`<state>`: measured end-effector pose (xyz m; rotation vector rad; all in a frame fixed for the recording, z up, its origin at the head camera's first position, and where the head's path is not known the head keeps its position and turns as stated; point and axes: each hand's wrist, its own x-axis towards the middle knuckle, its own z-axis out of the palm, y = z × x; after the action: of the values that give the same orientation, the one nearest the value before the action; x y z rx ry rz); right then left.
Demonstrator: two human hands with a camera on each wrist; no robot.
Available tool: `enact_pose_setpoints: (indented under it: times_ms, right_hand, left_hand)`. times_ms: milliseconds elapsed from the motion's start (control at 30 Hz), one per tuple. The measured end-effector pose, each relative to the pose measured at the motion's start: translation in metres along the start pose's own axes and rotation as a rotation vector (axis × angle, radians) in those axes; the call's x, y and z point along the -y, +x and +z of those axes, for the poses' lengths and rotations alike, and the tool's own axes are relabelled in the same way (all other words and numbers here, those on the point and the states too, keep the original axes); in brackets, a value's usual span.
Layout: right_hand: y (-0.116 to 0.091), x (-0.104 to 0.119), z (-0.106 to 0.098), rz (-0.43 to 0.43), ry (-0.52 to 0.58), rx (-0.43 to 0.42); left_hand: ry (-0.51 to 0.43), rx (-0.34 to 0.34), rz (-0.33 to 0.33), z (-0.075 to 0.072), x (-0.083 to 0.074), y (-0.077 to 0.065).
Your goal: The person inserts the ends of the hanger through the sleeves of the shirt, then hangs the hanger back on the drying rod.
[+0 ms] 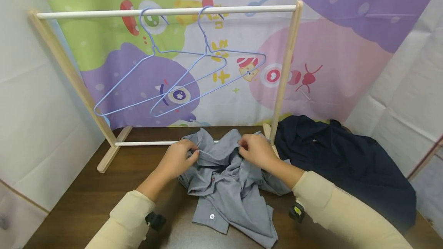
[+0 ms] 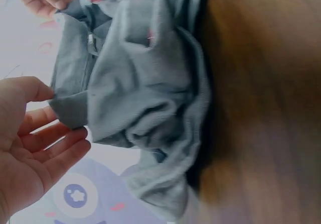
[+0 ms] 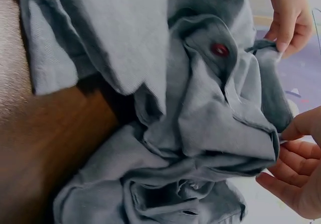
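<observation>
A crumpled grey button-up shirt lies partly on the table, its upper part lifted between both hands. My left hand pinches the collar's left side between thumb and fingers; the left wrist view shows the grey cloth caught at the fingertips. On the other side, my right hand pinches the collar edge, and the right wrist view has that hand at the cloth's border. A red-stitched button shows on the front, and a white button sits near a lower edge.
Behind the shirt stands a rack with a white top rail and wooden posts. Two blue wire hangers hang from it. A dark navy garment lies heaped at the right of the brown table. A cartoon-printed curtain closes the back.
</observation>
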<state>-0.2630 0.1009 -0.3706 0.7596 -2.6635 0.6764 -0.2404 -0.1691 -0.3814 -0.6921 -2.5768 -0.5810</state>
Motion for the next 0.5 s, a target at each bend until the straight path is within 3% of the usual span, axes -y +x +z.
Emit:
enact_pose_setpoints:
  times_ms: [200, 333, 500]
  right_hand:
    - [0.005, -0.003, -0.016, 0.007, 0.008, -0.139]
    - [0.009, -0.005, -0.030, -0.049, 0.005, -0.251]
    - [0.010, -0.004, -0.047, -0.107, 0.029, -0.321]
  left_hand:
    - [0.015, -0.096, 0.039, -0.015, -0.004, 0.011]
    - [0.037, -0.157, 0.078, -0.027, -0.010, 0.020]
    - [0.079, -0.229, 0.155, -0.036, -0.018, 0.028]
